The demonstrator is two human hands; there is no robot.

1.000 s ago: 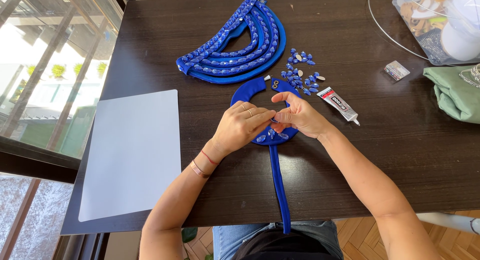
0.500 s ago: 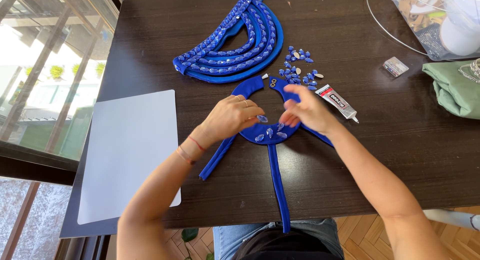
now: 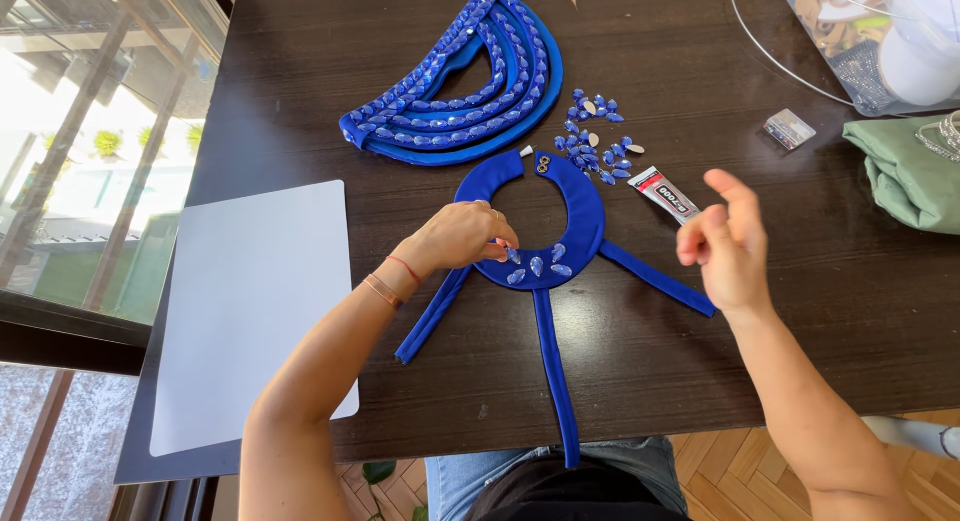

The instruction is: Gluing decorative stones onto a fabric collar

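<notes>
Now my right hand (image 3: 728, 243) has lifted off the blue collar (image 3: 560, 221) on the tabletop (image 3: 700, 361), loosely open and empty, while my left hand (image 3: 462, 236) pinches a gem (image 3: 511, 254) onto its lower curve.

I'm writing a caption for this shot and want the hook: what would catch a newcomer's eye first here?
Most striking is the bright blue ring-shaped fabric collar with three hanging straps, lying mid-table on the dark wooden table, with the left hand pressing a gem onto its lower edge while the right hand hovers apart to the right. Behind it lies a large blue crescent piece lined with rows of gems, with loose blue teardrop gems scattered beside it.
</notes>
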